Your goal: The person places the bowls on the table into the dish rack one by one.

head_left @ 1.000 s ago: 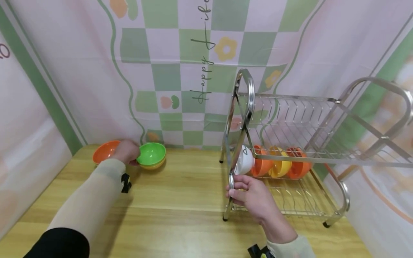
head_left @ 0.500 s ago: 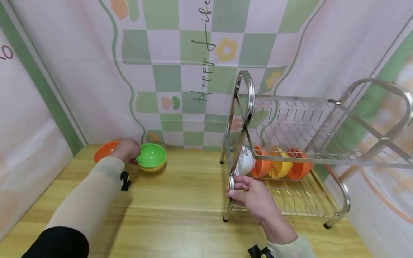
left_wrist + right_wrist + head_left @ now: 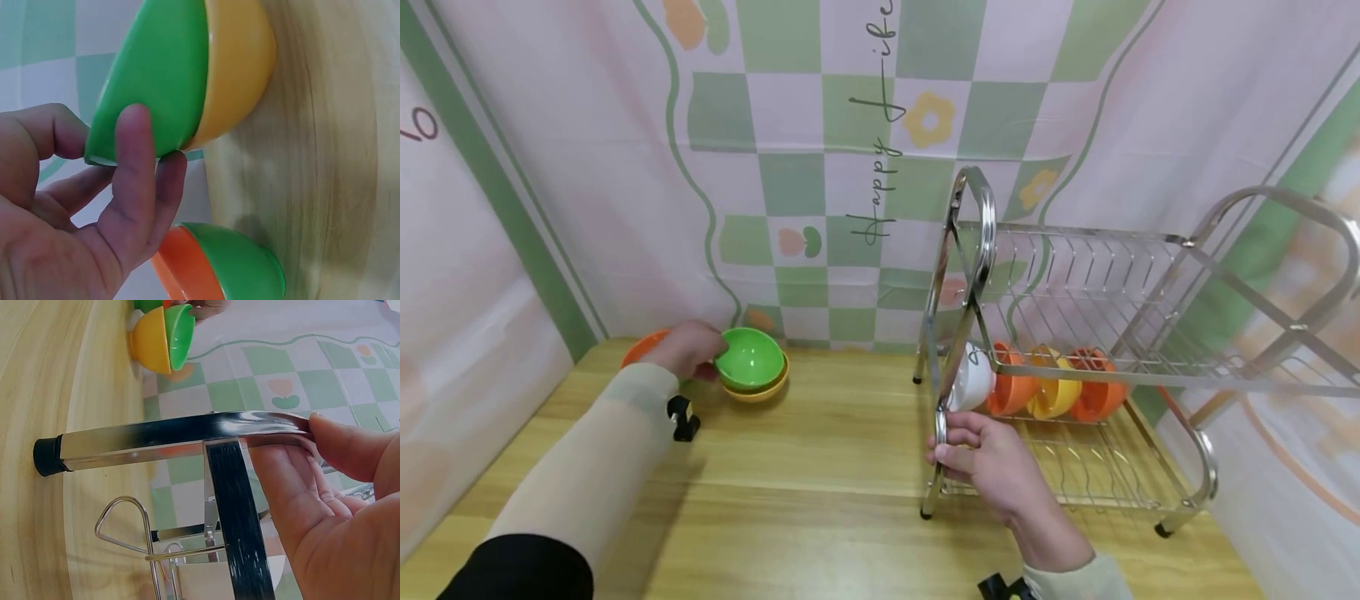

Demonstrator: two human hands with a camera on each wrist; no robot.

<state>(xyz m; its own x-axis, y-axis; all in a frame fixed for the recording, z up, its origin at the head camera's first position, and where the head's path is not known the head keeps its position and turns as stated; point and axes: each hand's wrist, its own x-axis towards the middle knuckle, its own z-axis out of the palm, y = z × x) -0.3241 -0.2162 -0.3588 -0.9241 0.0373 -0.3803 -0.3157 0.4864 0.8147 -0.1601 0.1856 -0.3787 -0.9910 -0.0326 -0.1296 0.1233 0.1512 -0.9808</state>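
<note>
My left hand (image 3: 688, 348) pinches the rim of a green bowl (image 3: 749, 358) between thumb and fingers. That bowl sits tilted in a yellow bowl (image 3: 240, 69), with a gap showing between their rims in the head view. Beside this pair, partly behind the hand, an orange bowl (image 3: 187, 265) is nested in another green bowl (image 3: 244, 262). My right hand (image 3: 992, 462) grips the front left post of a metal dish rack (image 3: 942, 433); in the right wrist view its thumb and fingers wrap the shiny tube (image 3: 269, 422).
On the rack's lower tier stand a white bowl (image 3: 972, 379), an orange bowl (image 3: 1011, 392), a yellow bowl (image 3: 1054, 393) and a second orange bowl (image 3: 1099, 396), on edge in a row. The upper tier (image 3: 1090, 308) is wire. A patterned curtain (image 3: 850, 183) hangs behind the wooden table (image 3: 820, 517).
The green bowl has tilted and lifted slightly within the yellow one, its far rim rising. The left forearm has shifted a little left. My right hand keeps its grip on the rack.
</note>
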